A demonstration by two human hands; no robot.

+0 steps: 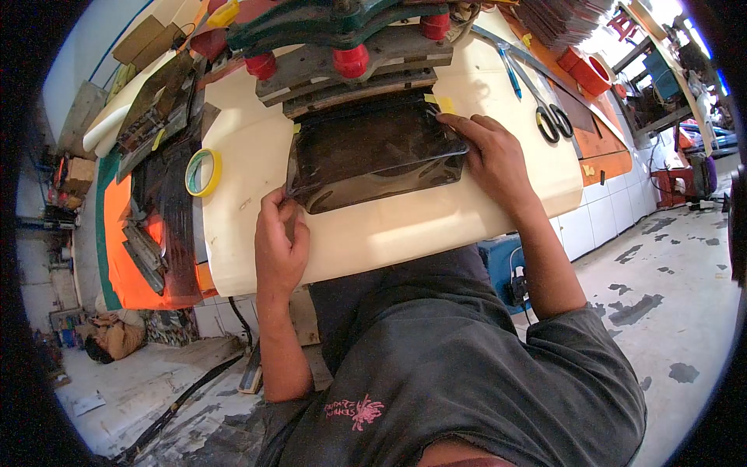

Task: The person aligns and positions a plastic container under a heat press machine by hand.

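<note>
A dark, glossy, see-through plastic sheet [366, 148] lies on the cream work surface, its far edge at the press. Its near edge is lifted in a loose fold. My left hand [282, 237] pinches the sheet's near left corner between thumb and fingers. At the right edge, my right hand [492, 152] is closed on the sheet, index finger reaching toward a yellow tape piece [445, 104]. Just beyond the sheet stands the green press [311, 29] with red cylindrical pads and a grey metal plate [358, 78]. What lies under the plate is hidden.
To the left are a yellow tape roll [204, 173] and a pile of dark plastic offcuts [167, 194]. Black-handled scissors [553, 123], a blue pen [514, 80] and a metal ruler [537, 68] lie right. A red tape roll [591, 74] sits farther right.
</note>
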